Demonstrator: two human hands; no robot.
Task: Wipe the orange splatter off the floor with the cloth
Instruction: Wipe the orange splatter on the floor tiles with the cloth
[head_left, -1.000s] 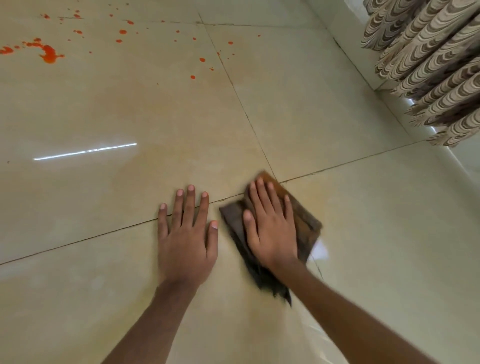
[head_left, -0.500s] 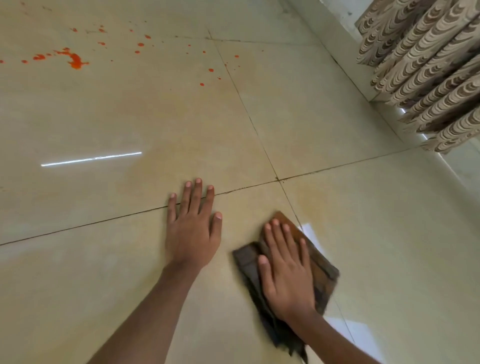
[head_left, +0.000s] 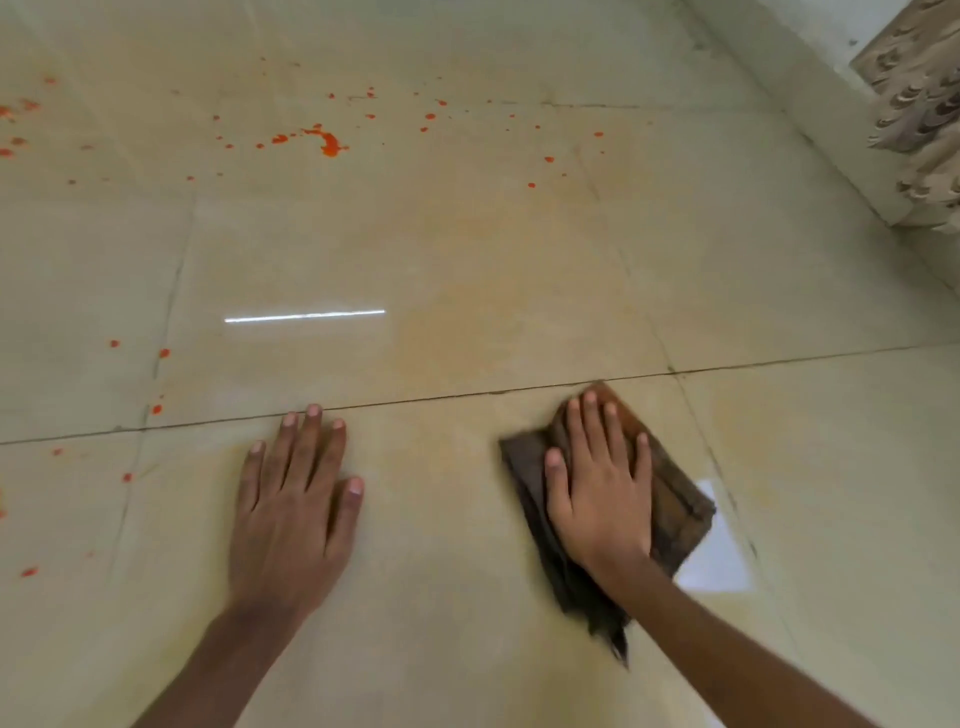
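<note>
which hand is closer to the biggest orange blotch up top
Left. The left hand lies flat on the bare floor, below the big orange blotch and nearly in line with it. The right hand, pressing the cloth, sits well off to the blotch's right.

**Glossy Tiles, Patterned Fabric at the Room's Edge**

A thin white streak of reflected light (head_left: 304, 316) lay across the glossy beige tiles, and a pale, bright, four-sided reflection (head_left: 719, 558) shone lower right. Dark grout lines (head_left: 467, 397) crossed between the tiles. At upper right, a pale skirting (head_left: 810, 111) ran along the room's edge, with folds of brown-and-cream wave-patterned fabric (head_left: 922, 104) hanging above it.
</note>
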